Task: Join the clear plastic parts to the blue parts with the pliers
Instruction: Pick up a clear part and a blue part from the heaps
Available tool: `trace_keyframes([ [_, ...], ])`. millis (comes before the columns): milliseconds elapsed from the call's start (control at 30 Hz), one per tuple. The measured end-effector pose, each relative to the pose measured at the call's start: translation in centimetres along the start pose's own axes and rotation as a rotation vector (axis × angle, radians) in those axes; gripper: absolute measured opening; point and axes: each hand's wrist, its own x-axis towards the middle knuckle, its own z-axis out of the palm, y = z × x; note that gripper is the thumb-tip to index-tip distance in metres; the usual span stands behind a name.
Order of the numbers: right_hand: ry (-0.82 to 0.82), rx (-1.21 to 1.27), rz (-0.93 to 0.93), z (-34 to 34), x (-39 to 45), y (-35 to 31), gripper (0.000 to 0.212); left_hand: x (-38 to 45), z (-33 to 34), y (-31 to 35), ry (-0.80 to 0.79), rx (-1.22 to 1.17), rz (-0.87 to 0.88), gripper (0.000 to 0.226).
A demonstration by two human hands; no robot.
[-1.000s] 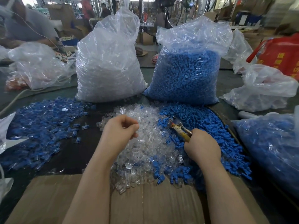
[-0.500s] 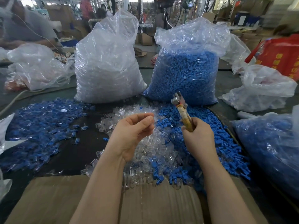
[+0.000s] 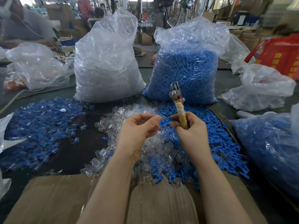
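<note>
Where the grip closes, pliers (image 3: 177, 101) upright.

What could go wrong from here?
1. The left hand pinches something too clear to make out; it may slip before meeting the pliers.
2. Pliers' tip is raised beside the left fingers; a pinch is possible.
3. The clear pile and blue pile overlap, so picks may mix.
</note>
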Motion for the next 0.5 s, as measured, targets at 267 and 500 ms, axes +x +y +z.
trace_keyframes([
  [267,-0.001,0.142,-0.026,0.3,-0.4,-1.1,0.016,0.1,0.8,-0.7,0.100,-0.023,0.053,0.013],
  [500,0.040,0.088,-0.061,1.2,-0.6,-1.2,0.013,-0.4,1.5,-0.8,0.117,-0.014,0.125,0.007],
])
